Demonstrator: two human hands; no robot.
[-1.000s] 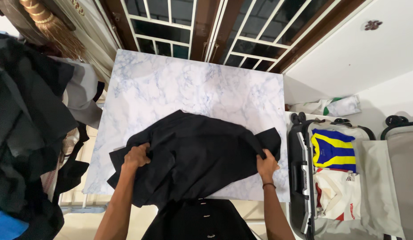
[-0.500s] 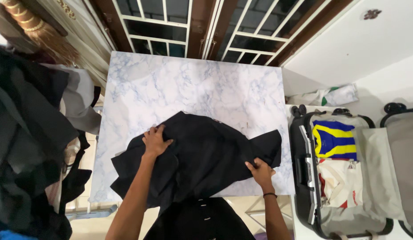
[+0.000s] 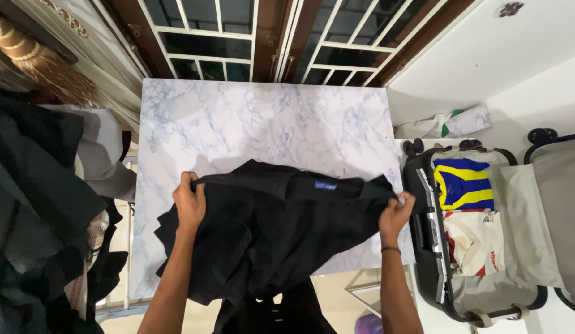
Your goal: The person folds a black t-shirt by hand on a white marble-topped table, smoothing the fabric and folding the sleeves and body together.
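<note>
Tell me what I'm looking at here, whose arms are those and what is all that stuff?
The picture comes from a camera worn on a person's head, looking down, so the arms are that person's own. The left hand and the right hand each pinch one end of a black shirt, holding its top edge up over a marble-patterned table. A small blue tag shows at the collar. Beside the table on the right lies an open suitcase with a blue and yellow jersey packed inside. A heap of dark clothes sits on the left.
</note>
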